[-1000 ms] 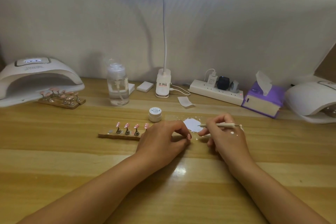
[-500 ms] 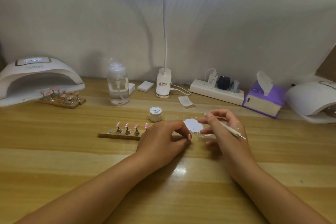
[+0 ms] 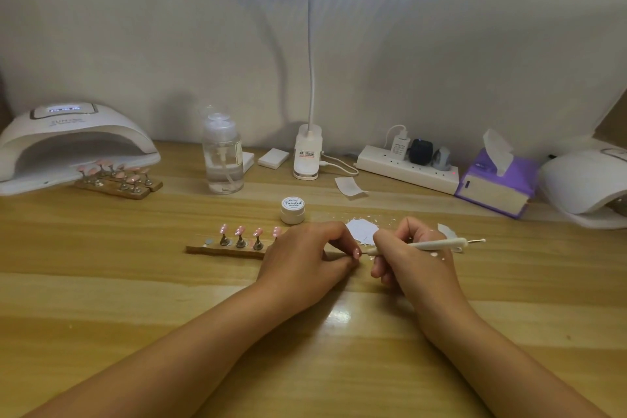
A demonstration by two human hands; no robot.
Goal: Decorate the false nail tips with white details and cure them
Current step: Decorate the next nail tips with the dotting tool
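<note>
A wooden holder strip (image 3: 217,250) carries several pink false nail tips (image 3: 240,231) on small metal stands. My left hand (image 3: 305,261) lies over its right end, fingers curled, pinching a pink nail tip (image 3: 356,252) at its fingertips; the stand below is hidden. My right hand (image 3: 410,258) grips a white dotting tool (image 3: 437,244) lying almost level, its left point right beside that nail tip. White paint spots mark the back of this hand. A white paint jar (image 3: 292,210) and a paper smeared with white paint (image 3: 360,232) sit just behind the hands.
A lit curing lamp (image 3: 68,142) stands far left with a second holder of pink tips (image 3: 115,178) at its mouth. Another lamp (image 3: 587,183) is far right. A pump bottle (image 3: 223,159), desk lamp base (image 3: 307,156), power strip (image 3: 407,168) and purple tissue box (image 3: 495,187) line the back.
My right hand lifted and tilted the dotting tool over the paint paper, then brought it back down level with its point at the nail tip. My left hand stayed put.
</note>
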